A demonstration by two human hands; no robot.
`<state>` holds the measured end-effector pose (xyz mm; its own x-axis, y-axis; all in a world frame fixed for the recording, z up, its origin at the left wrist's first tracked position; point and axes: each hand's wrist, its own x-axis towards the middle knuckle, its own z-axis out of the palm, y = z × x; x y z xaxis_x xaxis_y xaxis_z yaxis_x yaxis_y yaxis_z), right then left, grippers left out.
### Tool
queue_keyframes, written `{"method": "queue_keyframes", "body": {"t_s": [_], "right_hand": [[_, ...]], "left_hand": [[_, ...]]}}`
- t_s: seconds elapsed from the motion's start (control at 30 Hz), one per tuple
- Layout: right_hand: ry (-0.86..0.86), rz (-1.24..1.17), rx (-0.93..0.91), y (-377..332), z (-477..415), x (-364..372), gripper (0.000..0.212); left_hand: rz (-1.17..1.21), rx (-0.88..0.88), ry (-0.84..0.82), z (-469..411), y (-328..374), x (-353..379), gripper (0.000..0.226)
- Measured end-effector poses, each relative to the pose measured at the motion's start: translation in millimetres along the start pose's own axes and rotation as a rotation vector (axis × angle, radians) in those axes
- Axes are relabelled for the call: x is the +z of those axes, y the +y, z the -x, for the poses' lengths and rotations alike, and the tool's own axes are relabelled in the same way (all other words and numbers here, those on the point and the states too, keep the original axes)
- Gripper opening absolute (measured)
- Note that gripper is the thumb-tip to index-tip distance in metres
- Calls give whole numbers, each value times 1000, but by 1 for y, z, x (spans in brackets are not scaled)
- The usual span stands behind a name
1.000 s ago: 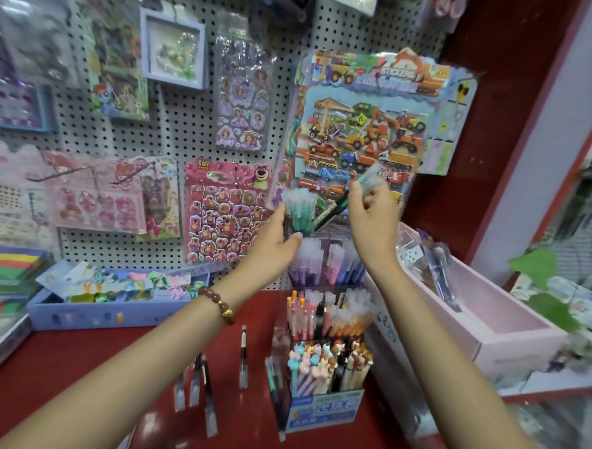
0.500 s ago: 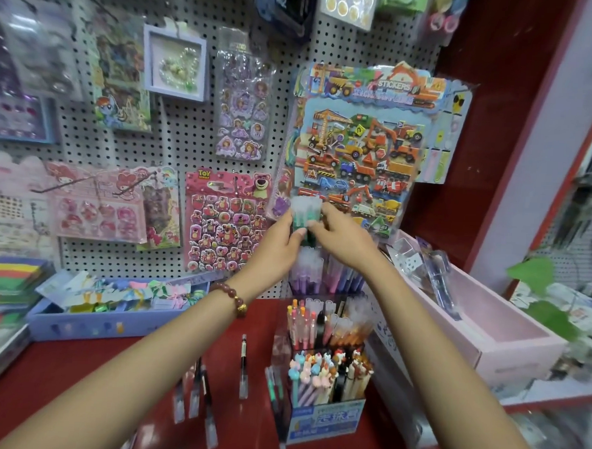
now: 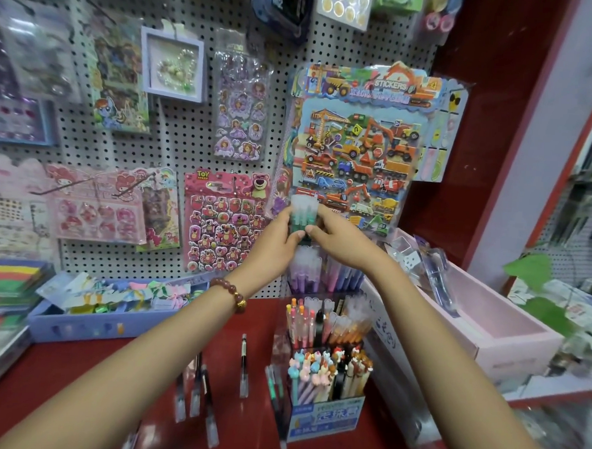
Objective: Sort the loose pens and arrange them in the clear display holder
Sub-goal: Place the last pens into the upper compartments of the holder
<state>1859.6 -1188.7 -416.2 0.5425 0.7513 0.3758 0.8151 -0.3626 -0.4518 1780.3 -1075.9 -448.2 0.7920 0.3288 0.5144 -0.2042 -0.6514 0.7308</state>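
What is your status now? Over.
Left hand and right hand both grip green pens, above clear holder. Purple pens stand directly below. Loose pens lie on table.

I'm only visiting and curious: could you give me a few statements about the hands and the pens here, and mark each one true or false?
1. The left hand and the right hand together hold a bunch of green pens above the display holder. True.
2. The bracelet is on the right wrist. False: it is on the left wrist.
3. Loose pens lie on the red counter, left of the display holder. True.
4. The holder's front compartment is empty. False: it is packed with animal-topped pens.
5. The pink box stands left of the holder. False: it stands to its right.
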Motion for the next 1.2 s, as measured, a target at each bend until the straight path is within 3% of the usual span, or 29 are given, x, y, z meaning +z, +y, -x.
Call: {"method": "queue_keyframes", "body": {"t_s": [0.23, 0.37, 0.47, 0.57, 0.63, 0.73, 0.93, 1.07, 1.2], "right_hand": [[-83, -11, -16, -4, -1, -6, 23], [-27, -81, 61, -8, 6, -6, 42], [164, -130, 84, -14, 27, -3, 60], [426, -163, -75, -20, 65, 5, 50], [448, -226, -151, -22, 96, 16, 37], [356, -365, -137, -19, 142, 49, 22], [250, -511, 117, 4, 215, 133, 15], [214, -563, 332, 13, 242, 169, 26], [128, -526, 351, 15, 245, 178, 19]], "left_hand": [[-70, -51, -5, 3, 2, -3, 45], [-38, -39, -13, 5, 6, -9, 47], [-8, -8, 52, 17, 8, -18, 44], [4, 144, 207, 46, 4, -29, 42], [-18, 246, 244, 75, -2, -33, 31], [-75, 281, 110, 115, -23, -29, 13], [-203, 143, -271, 181, -97, 13, 10], [-277, 55, -405, 213, -122, 46, 24], [-349, 29, -438, 227, -128, 55, 34]]}}
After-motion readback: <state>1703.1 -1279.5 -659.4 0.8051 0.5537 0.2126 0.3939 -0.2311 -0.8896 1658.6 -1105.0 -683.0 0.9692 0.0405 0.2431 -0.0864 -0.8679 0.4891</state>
